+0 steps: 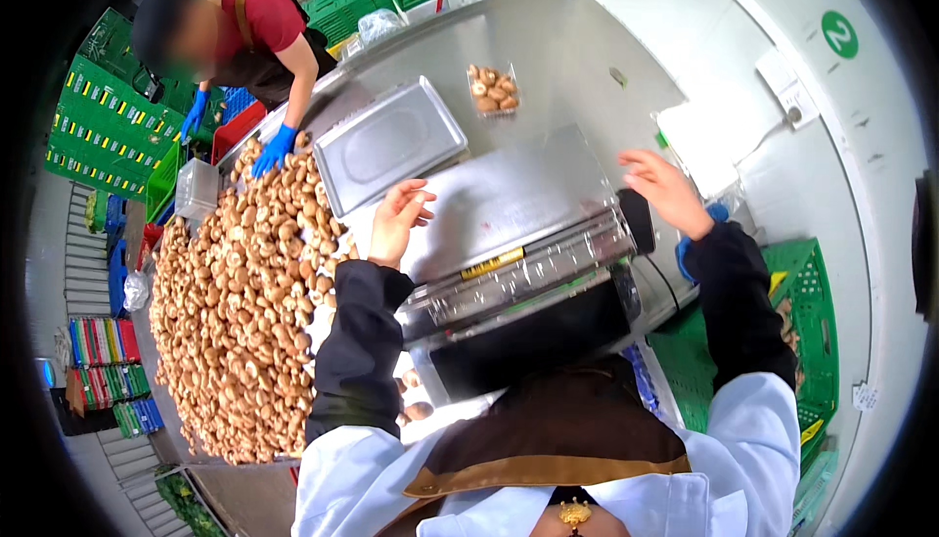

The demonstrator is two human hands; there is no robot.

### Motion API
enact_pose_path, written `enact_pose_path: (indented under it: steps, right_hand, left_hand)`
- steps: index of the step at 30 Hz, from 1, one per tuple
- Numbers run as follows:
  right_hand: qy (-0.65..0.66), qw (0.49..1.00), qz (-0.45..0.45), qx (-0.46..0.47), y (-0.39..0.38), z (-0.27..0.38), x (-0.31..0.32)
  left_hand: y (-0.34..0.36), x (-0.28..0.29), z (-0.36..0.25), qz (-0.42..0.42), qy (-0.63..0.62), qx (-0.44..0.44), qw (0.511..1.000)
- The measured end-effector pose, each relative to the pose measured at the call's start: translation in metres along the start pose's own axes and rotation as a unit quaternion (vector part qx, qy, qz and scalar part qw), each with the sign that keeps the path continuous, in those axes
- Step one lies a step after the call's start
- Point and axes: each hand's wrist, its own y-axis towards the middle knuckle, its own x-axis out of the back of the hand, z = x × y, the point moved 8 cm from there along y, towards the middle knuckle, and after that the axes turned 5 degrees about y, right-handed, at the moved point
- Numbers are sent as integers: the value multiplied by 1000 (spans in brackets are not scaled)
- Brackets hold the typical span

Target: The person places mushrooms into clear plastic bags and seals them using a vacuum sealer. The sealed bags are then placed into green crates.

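In front of me stands a low machine with a flat steel top (518, 190) and a dark front panel. My left hand (396, 219) hovers by the left edge of that top, fingers loosely bent and apart, with nothing in them. On the other side, my right hand (667, 190) is raised near the top's right edge, its fingers stretched out and empty. A clear tray of brown mushrooms (493, 90) sits on the steel table (558, 38) beyond the machine. Left of it lies a shallow metal tray (389, 141).
A large heap of mushrooms (249, 312) covers the table's left side. Across it, another person's blue-gloved hand (275, 151) touches the heap. A green crate (812, 332) stands at my right below a white wall. Green crates (108, 131) are stacked at the far left.
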Motion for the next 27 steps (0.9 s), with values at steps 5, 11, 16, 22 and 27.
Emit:
enact_pose_path:
  steps: [5, 11, 16, 22, 27]
  right_hand:
    - [-33, 998, 19, -54, 182, -96, -45]
    - [-76, 938, 144, -306, 313, -210, -108]
    - [38, 965, 107, -238, 346, -245, -121]
    - [179, 941, 41, -286, 345, -258, -113]
    - [52, 982, 53, -173, 340, -206, -53]
  left_hand:
    - [119, -6, 3, 28, 9, -32, 999]
    - [316, -3, 36, 8, 273, -134, 953]
    - [455, -58, 50, -8, 454, -169, 875]
    - [501, -86, 119, 114, 450, 93, 881]
    - [435, -77, 59, 96, 266, 90, 955]
